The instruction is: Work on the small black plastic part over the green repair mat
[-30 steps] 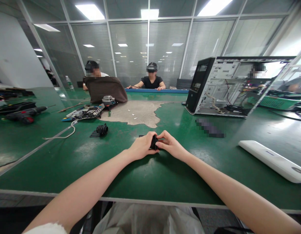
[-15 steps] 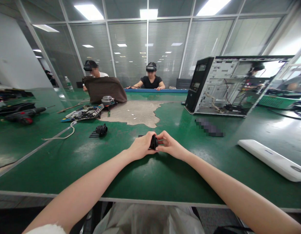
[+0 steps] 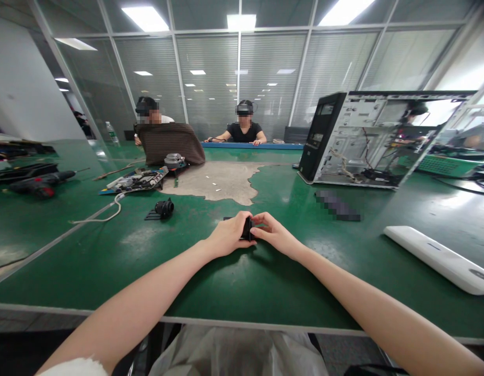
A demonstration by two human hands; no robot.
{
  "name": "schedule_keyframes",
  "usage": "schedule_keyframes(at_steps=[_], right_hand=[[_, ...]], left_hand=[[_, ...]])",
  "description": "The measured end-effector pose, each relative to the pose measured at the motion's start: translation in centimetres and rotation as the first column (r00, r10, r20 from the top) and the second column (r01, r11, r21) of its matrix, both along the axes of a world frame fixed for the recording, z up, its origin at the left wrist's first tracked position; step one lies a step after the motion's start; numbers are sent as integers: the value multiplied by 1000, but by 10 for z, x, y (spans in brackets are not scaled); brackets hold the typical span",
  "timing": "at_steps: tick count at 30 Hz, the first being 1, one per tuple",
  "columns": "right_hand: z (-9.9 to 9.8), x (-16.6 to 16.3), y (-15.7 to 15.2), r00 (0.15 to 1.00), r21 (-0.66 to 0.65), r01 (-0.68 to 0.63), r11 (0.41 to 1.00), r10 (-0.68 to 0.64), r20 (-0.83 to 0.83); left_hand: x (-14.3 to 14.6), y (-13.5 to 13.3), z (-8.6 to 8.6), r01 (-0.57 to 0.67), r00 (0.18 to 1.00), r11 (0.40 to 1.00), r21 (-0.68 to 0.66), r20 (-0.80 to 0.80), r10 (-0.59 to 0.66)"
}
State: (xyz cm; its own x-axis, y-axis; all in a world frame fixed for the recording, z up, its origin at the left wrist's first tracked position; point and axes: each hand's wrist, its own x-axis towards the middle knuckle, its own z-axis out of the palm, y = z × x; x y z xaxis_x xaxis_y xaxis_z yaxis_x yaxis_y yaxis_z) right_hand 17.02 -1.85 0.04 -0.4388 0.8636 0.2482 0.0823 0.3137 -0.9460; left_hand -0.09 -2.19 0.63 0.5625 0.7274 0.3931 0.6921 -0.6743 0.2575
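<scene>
My left hand [image 3: 229, 236] and my right hand [image 3: 273, 233] meet over the green table [image 3: 234, 282], both with fingers closed round a small black part [image 3: 247, 228]. The part is mostly hidden between my fingers, so its shape is unclear. Both forearms stretch from the near edge toward the table's middle.
A black lens-like piece on a mount [image 3: 162, 209] lies to the left, near a white cable [image 3: 104, 212] and a circuit board [image 3: 138, 180]. An open computer case [image 3: 351, 138] stands at the right back, a white panel [image 3: 437, 257] at the right. Two people sit across.
My hands have stayed in place on the black part, with only slight finger shifts; the view moved down a touch.
</scene>
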Motion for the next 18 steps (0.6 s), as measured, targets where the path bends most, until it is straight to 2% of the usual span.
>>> schedule_keyframes(at_steps=[12, 15, 18], right_hand=[[-3, 6, 2, 983, -28, -168, 985, 165, -78], [1, 4, -1, 987, -47, -150, 988, 146, -73], [6, 2, -4, 996, -47, -65, 997, 63, -56]], left_hand=[[-1, 0, 0, -14, 999, 1000, 6, -30, 14], [-1, 0, 0, -9, 1000, 1000, 4, -22, 9], [0, -1, 1, -10, 1000, 1000, -2, -8, 10]])
